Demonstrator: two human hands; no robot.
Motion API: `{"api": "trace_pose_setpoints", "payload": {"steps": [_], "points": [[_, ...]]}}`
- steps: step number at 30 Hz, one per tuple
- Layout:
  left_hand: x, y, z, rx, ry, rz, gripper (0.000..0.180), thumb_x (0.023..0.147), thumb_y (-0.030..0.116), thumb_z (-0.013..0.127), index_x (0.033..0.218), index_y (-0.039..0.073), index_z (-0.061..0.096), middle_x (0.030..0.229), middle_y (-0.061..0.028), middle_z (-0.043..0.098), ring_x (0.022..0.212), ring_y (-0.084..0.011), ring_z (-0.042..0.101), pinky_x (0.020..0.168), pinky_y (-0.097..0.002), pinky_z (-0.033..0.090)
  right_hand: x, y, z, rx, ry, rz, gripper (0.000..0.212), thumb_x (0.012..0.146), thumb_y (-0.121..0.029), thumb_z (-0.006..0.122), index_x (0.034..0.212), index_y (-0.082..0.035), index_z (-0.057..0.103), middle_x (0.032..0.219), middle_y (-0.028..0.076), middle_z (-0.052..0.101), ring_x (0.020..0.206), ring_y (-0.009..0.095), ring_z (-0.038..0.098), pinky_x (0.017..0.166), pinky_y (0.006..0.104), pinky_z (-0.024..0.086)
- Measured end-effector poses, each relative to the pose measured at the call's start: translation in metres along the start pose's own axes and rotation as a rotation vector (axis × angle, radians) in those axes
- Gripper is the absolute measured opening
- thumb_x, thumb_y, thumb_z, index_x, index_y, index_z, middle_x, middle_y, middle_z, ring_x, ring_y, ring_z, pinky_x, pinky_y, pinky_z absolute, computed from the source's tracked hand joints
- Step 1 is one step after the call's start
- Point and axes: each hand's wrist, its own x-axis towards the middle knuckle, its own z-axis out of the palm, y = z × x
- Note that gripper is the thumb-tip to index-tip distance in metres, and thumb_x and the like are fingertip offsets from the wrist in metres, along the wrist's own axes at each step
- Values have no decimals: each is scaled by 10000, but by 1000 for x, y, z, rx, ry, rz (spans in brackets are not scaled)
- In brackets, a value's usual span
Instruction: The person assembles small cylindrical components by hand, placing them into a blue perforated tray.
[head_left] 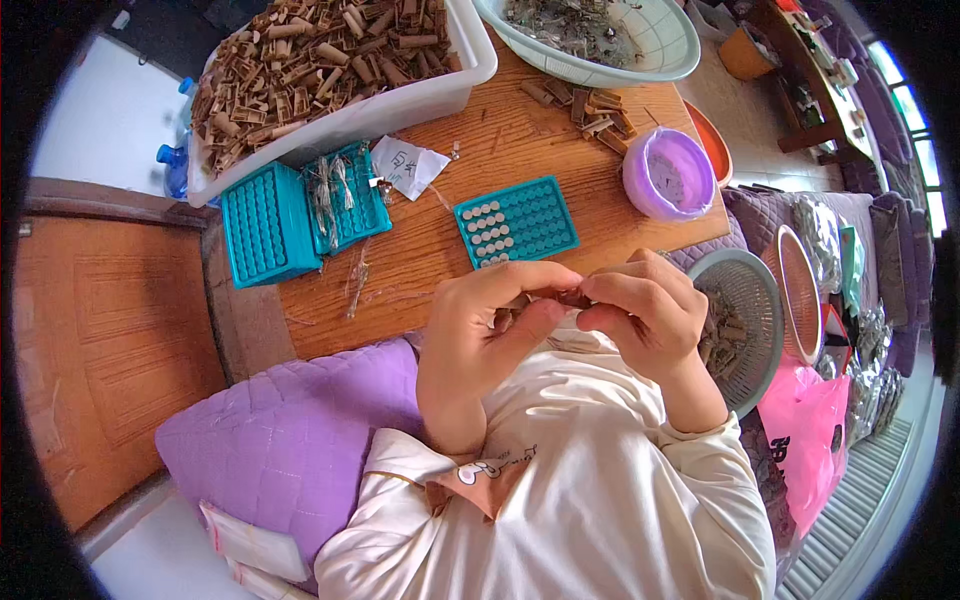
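Note:
My left hand [490, 335] and my right hand [648, 315] meet in front of my chest, fingertips pinched together. Between them is a small dark brownish piece, mostly hidden by the fingers, so its kind cannot be made out. Just beyond my hands lies a teal tray [545, 215] with rows of round pockets; small white discs [487, 232] fill its left part. Farther left stands a stack of teal trays [265, 225], beside another teal tray carrying a bundle of thin wire leads [328, 195].
A white bin [400, 118] heaped with brown plastic parts stands at the back left. Behind the tray are a pale green basin [600, 75], loose brown parts [605, 122] and a purple bowl [640, 190]. A grey basket [765, 320] sits to my right, near a pink bag [808, 440].

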Motion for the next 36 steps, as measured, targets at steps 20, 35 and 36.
{"api": "trace_pose_setpoints", "payload": {"steps": [20, 35, 36], "points": [[3, -29, 7, -319, 104, 65, 309, 708, 195, 650, 933, 55, 492, 691, 0, 503, 603, -39, 438, 534, -167, 351, -10, -3, 5, 156, 0, 285, 246, 635, -45, 681, 851, -29, 565, 755, 79, 587, 606, 145, 565, 491, 231, 442], [-7, -44, 15, -770, 147, 198, 511, 698, 72, 639, 1135, 29, 378, 1020, -158, 536, 945, -215, 539, 743, -282, 477, -7, -21, 32, 122, 164, 303, 181, 619, 46, 645, 764, -35, 571, 561, 24, 473, 407, 77, 414, 350, 196, 307], [-8, -45, 15, -750, 160, 190, 507, 674, 61, 660, 1111, 21, 406, 990, -151, 554, 909, -210, 558, 715, -268, 488, -7, -20, 33, 122, 163, 305, 181, 619, 46, 645, 764, -35, 571, 561, 24, 473, 407, 77, 414, 350, 196, 307]]}}
